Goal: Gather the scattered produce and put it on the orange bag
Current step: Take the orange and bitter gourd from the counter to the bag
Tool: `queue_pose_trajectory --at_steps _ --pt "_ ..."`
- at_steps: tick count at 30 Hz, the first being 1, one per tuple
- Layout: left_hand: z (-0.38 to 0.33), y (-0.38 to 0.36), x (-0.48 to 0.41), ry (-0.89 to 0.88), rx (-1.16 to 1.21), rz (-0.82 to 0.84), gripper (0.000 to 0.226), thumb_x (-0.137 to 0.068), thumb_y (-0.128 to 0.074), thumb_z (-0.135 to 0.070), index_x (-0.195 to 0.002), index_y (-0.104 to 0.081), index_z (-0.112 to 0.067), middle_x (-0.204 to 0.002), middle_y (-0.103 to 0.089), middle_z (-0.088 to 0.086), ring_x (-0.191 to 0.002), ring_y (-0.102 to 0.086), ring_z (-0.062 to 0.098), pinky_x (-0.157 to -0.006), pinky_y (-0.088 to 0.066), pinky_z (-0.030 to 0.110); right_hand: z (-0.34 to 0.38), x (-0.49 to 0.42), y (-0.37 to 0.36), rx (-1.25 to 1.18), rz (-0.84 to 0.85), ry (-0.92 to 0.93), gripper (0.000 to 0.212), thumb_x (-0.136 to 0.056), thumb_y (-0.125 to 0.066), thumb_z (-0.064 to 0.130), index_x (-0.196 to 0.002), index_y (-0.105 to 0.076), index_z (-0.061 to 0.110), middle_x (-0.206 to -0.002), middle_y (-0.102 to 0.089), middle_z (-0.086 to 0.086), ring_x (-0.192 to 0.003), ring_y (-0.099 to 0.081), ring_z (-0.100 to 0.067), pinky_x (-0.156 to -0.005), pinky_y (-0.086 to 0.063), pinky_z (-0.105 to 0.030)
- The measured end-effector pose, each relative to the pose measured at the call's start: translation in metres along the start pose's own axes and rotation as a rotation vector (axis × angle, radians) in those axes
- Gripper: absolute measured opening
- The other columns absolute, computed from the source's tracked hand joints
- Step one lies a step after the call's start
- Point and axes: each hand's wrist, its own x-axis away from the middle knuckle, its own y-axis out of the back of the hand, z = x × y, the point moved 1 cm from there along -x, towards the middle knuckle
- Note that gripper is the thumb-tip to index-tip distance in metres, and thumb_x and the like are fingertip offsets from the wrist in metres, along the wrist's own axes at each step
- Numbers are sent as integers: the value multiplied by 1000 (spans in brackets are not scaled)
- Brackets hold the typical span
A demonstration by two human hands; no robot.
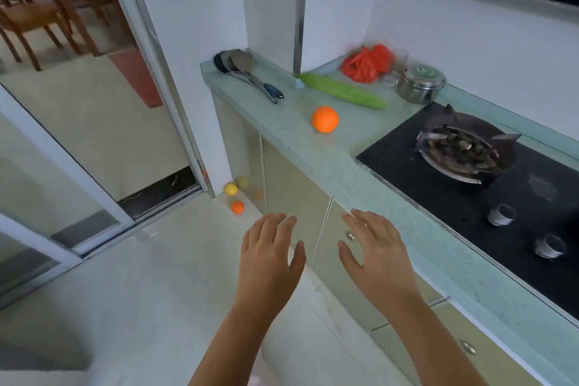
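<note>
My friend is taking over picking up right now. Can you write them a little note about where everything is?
Left hand and right hand: both open, holding nothing, held out in front of the cabinet.
Orange bag: crumpled at the back of the counter.
Big orange and long green vegetable: on the counter, not on the bag.
Yellow fruit and small orange fruit: on the floor by the cabinet's end.
Done: nothing yet. Left: all four pieces.

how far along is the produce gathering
Done: nothing yet; no produce sits on the orange bag. In hand: nothing; the left hand and right hand are open and empty. Left: the green gourd and orange on the counter, plus the yellow fruit and small orange on the floor.
</note>
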Motion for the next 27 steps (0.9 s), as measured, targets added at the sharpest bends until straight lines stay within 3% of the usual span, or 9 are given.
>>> queue_pose_trajectory --at_steps 3,8,11,16,21,27 --pt "47 -1 -53 1 55 -1 39 -83 -43 -31 -110 -62 -9 -107 -65 8 -103 -59 28 -90 -44 36 21 -60 -17 22 -22 -1 46 -83 -38 37 -114 -59 11 -117 -61 -10 -111 -53 -32 -92 -44 -51" --pt "96 -11 -139 -50 122 -8 39 -83 -42 -30 -108 -61 -8 -105 -65 9 -100 -59 27 -89 -44 33 44 -146 -31 -7 -152 -20 43 -83 -44 34 -115 -61 10 -115 -62 -9 -111 -45 -22 -95 -38 -42" --pt "102 -23 -173 -88 183 -2 39 -82 -43 -30 -109 -60 -9 -105 -64 8 -100 -56 24 -85 -46 34 40 -172 -41 20 -146 -65 41 -82 -52 30 -116 -60 10 -116 -61 -8 -111 -47 -22 -95 -37 -39" --pt "105 -53 -195 -163 311 47 36 -81 -46 -29 -113 -53 -14 -107 -64 7 -103 -54 22 -85 -50 38 19 -203 -51 89 -159 -107 46 -82 -43 37 -113 -62 9 -111 -63 -9 -107 -52 -24 -91 -43 -44" --pt "105 -84 -238 -168 336 84 39 -82 -45 -30 -114 -57 -10 -109 -63 8 -107 -48 20 -89 -47 38 -14 -241 -63 121 -170 -150 41 -81 -50 30 -112 -63 7 -109 -64 -12 -100 -59 -33 -86 -47 -47" --pt "90 -134 -317 -255 356 158 38 -81 -47 -30 -112 -55 -10 -108 -63 10 -104 -45 18 -85 -47 37 -78 -299 -74 66 -216 -276 39 -79 -70 15 -116 -60 7 -114 -63 -13 -107 -55 -34 -89 -44 -48"
